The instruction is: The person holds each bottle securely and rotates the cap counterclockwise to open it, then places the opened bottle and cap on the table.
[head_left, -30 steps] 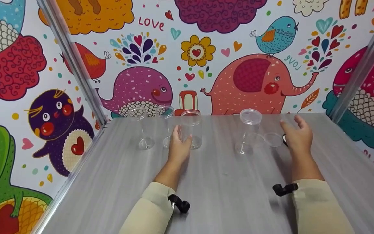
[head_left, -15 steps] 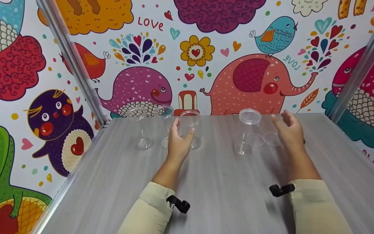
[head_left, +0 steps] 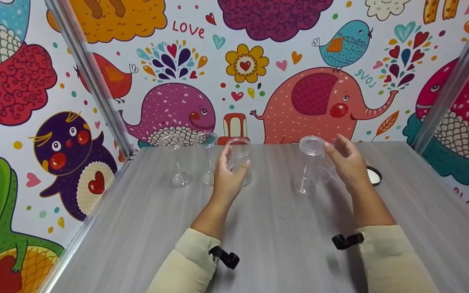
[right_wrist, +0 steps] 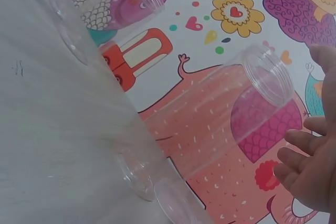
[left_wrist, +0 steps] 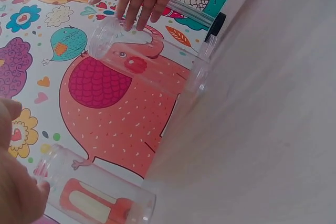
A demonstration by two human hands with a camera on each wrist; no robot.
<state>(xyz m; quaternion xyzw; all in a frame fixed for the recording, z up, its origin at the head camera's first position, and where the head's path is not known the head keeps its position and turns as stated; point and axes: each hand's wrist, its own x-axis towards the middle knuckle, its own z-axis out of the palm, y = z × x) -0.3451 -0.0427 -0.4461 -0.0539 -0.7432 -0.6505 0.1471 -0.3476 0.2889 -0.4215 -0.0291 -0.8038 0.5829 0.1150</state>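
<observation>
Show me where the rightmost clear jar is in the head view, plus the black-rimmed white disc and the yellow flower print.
Rightmost clear jar (head_left: 309, 167): head view, on its side wall.
Black-rimmed white disc (head_left: 374, 176): head view, on its white face.
Yellow flower print (head_left: 245, 65): head view, on its heart centre.

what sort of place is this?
Probably a small enclosed booth, maybe for staged recording: cartoon-printed walls on the sides visible, metal corner posts, and a grey table with clear jars standing on it.
</observation>
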